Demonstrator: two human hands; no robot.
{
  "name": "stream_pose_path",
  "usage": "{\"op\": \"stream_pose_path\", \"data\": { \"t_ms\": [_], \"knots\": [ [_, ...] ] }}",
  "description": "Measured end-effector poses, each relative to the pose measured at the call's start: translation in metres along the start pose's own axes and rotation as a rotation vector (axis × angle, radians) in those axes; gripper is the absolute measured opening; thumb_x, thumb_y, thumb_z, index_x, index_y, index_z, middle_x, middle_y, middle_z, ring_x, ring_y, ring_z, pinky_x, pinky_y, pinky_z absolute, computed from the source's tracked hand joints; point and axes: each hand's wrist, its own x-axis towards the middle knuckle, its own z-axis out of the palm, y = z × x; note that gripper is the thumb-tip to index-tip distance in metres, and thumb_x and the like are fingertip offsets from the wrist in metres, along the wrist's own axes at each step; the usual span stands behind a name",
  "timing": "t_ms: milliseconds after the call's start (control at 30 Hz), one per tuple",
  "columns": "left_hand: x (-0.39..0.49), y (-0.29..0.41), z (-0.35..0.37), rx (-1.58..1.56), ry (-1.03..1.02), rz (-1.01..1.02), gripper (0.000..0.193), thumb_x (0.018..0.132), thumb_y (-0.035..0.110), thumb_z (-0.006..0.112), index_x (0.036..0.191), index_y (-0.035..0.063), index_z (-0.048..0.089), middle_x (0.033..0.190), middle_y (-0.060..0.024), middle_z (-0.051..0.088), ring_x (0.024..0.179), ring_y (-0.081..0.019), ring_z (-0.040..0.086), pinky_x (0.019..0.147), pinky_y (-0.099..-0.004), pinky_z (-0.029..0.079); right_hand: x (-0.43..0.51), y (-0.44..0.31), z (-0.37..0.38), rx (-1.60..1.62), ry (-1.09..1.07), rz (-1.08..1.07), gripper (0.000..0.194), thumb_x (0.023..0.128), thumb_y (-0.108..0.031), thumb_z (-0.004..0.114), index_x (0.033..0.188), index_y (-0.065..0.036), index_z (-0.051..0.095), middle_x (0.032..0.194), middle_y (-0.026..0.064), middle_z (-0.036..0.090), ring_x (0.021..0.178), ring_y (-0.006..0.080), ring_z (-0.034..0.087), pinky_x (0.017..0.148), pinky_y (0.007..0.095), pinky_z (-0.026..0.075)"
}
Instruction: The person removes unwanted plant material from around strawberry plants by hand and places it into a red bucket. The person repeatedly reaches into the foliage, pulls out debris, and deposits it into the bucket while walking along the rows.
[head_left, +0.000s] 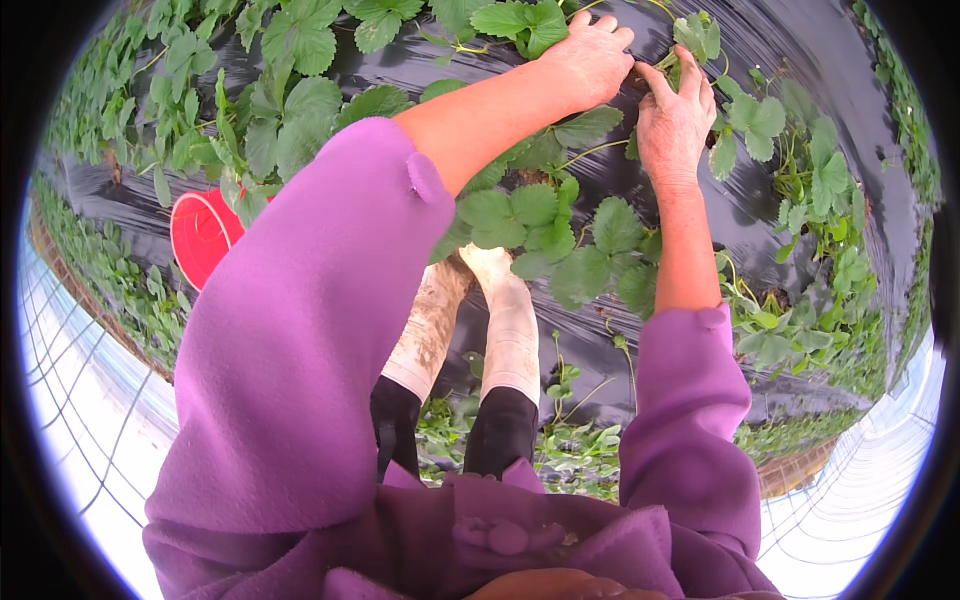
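My left hand (592, 64) reaches across to the far side of the bed, back of the hand up, over black plastic mulch film (420, 60). Some of its fingers are spread; whether its thumb and index pinch anything is hidden. Close beside it on the right is my right hand (677, 124), its thumb and index apart around a strawberry leaf stalk (664, 63). Above those fingertips stands a strawberry leaf (697, 36). I cannot tell whether the fingers grip the stalk. Below both hands grows a leafy strawberry plant (532, 214).
A red plastic bucket (199, 236) stands at the left among leaves, partly behind my sleeve. My muddy white boots (510, 322) are between the plants. More strawberry plants (817, 172) line the right. Wire mesh (82, 405) shows at the lower left rim.
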Motion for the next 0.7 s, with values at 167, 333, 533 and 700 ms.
{"op": "stream_pose_path", "data": {
  "t_ms": [167, 333, 533, 700],
  "knots": [
    [0.001, 0.001, 0.004, -0.013, 0.044, -0.017, 0.037, 0.091, 0.011, 0.06, 0.126, 0.0141, 0.07, 0.124, -0.0067, 0.059, 0.124, -0.0254, 0.051, 0.108, -0.0457, 0.036, 0.018, 0.005, 0.0, -0.319, -0.135, -0.054, 0.036, 0.087, -0.017, 0.067, 0.122, -0.024, 0.074, 0.149, 0.0116, 0.053, 0.139, 0.037, 0.046, 0.114, 0.0579, 0.034],
    [0.004, 0.001, 0.008, -0.094, 0.122, -0.079, 0.038, 0.092, 0.011, 0.057, 0.128, 0.0151, 0.069, 0.123, -0.0068, 0.06, 0.124, -0.0258, 0.051, 0.107, -0.0471, 0.036, 0.003, -0.001, 0.004, -0.366, -0.109, 0.053, 0.035, 0.091, -0.026, 0.068, 0.125, -0.021, 0.071, 0.146, 0.0136, 0.054, 0.131, 0.0373, 0.052, 0.112, 0.0575, 0.035],
    [0.016, 0.002, 0.002, -0.107, 0.033, -0.117, 0.037, 0.092, 0.013, 0.058, 0.127, 0.0197, 0.071, 0.121, -0.0063, 0.062, 0.122, -0.0253, 0.053, 0.106, -0.0475, 0.035, -0.001, -0.005, 0.011, -0.33, -0.102, 0.17, 0.037, 0.091, -0.027, 0.07, 0.128, -0.022, 0.071, 0.146, 0.0094, 0.055, 0.132, 0.0338, 0.053, 0.107, 0.0497, 0.043],
    [0.019, -0.003, -0.005, -0.052, -0.024, -0.082, 0.037, 0.095, 0.02, 0.059, 0.13, 0.028, 0.071, 0.121, -0.0048, 0.062, 0.122, -0.0237, 0.054, 0.105, -0.0477, 0.037, -0.002, -0.001, 0.011, -0.185, -0.05, 0.157, 0.037, 0.089, -0.021, 0.07, 0.125, -0.017, 0.071, 0.143, 0.0128, 0.056, 0.127, 0.0366, 0.054, 0.106, 0.0515, 0.043]
  ]
}}
